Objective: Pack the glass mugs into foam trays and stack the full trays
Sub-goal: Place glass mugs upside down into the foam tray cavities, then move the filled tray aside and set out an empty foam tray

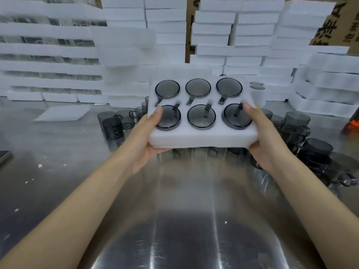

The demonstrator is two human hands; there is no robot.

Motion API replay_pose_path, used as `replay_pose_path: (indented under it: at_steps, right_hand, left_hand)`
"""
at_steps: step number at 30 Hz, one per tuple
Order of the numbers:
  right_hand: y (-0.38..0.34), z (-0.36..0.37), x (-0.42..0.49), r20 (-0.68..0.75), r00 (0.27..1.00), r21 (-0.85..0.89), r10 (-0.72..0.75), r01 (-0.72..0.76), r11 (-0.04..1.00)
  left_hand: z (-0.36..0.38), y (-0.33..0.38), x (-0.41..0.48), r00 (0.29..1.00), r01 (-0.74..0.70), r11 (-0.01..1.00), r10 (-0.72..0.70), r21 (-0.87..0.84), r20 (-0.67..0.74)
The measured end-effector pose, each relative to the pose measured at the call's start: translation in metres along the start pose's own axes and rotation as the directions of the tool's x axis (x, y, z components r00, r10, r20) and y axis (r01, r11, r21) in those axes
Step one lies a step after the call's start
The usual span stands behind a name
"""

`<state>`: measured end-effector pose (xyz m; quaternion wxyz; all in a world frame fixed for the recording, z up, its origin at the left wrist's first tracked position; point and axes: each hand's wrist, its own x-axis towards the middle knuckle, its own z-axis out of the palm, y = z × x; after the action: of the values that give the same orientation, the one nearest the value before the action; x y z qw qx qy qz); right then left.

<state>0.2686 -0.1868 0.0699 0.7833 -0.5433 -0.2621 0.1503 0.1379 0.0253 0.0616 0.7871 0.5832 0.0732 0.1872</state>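
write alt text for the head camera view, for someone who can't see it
Two bare hands, left hand and right hand, hold up a white foam tray filled with six smoky glass mugs above a steel table. Loose mugs stand behind it, before stacked foam trays.

a steel table (184,220), cardboard boxes (334,22) behind, an orange object (352,124) far right.

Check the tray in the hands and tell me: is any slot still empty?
No, all six slots of the foam tray hold a glass mug, in two rows of three.
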Motion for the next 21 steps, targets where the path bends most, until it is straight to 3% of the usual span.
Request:
replay_pose_path:
  at_steps: [4,7,9,13,18,21]
  right_hand:
    - [0.003,-0.003,0.000,0.082,0.987,-0.009,0.139,-0.139,0.990]
    - [0.000,-0.004,-0.001,0.091,0.985,-0.034,0.146,-0.144,0.989]
    - [-0.007,-0.003,-0.002,-0.009,0.997,0.009,0.081,-0.081,0.997]
    - [-0.041,-0.010,0.010,-0.248,0.967,0.045,-0.057,0.071,0.996]
    - [-0.099,-0.034,0.061,-0.503,0.861,0.019,-0.077,0.100,0.995]
    - [-0.112,-0.048,0.099,-0.569,0.820,-0.022,-0.056,0.053,0.998]
  left_hand:
    - [-0.004,0.001,0.004,0.987,-0.102,0.994,0.106,0.040,-0.117]
    - [-0.008,-0.004,0.009,0.974,-0.177,0.984,0.177,0.010,-0.143]
    - [-0.009,-0.007,0.012,0.962,-0.261,0.965,0.257,-0.034,-0.096]
    - [-0.010,-0.035,0.021,0.880,-0.413,0.861,0.461,0.299,-0.113]
    - [-0.012,-0.064,0.036,0.886,-0.347,0.803,0.451,0.486,-0.112]
    - [-0.014,-0.066,0.044,0.869,-0.357,0.622,0.495,0.697,0.004]
